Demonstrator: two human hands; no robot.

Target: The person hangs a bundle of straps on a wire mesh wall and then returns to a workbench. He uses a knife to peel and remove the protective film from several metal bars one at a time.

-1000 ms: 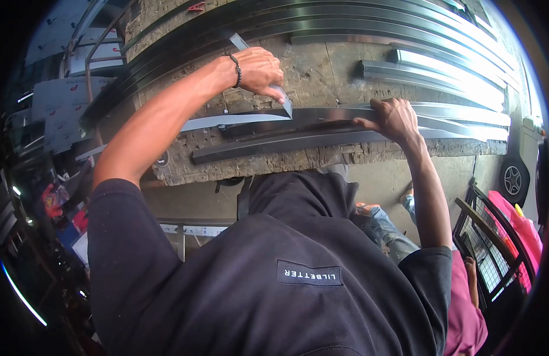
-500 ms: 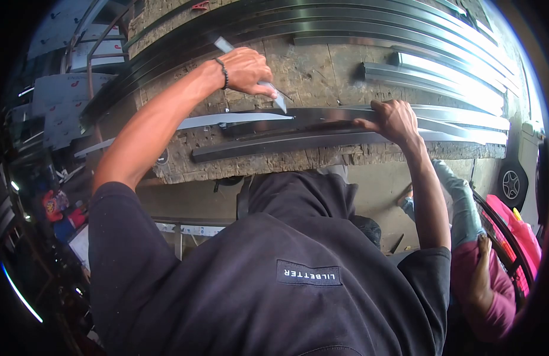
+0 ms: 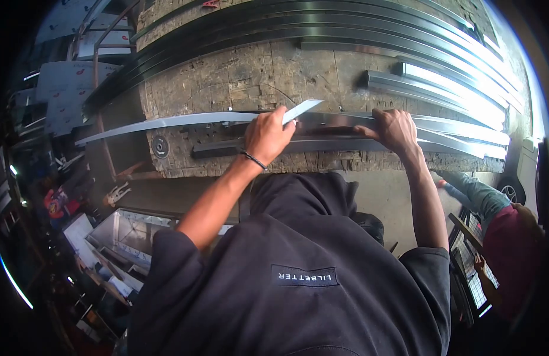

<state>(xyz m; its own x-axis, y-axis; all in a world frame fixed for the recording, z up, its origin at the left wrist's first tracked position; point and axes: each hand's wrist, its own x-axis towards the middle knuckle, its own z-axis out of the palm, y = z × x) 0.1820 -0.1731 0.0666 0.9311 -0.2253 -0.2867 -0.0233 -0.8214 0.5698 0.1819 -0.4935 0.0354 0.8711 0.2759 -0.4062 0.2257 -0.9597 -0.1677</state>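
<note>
Clenching short silvery metal blade (image 3: 302,110) in left hand (image 3: 268,135), pinning long grey steel strip (image 3: 345,121) under loosely open right hand (image 3: 396,127); likely springy, sharp-edged, so best held by flat faces.

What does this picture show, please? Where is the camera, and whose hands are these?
The camera sits on a person's head and looks down, so the dark shirt below is that person's own chest. There is no machine, only two bare hands. The left hand grips a short flat metal piece. The right hand presses on a long dark metal profile lying across a rough wooden bench. A pale metal strip juts past the bench's left edge. More shiny profiles lie at the far side. Another person is at the right edge.
</note>
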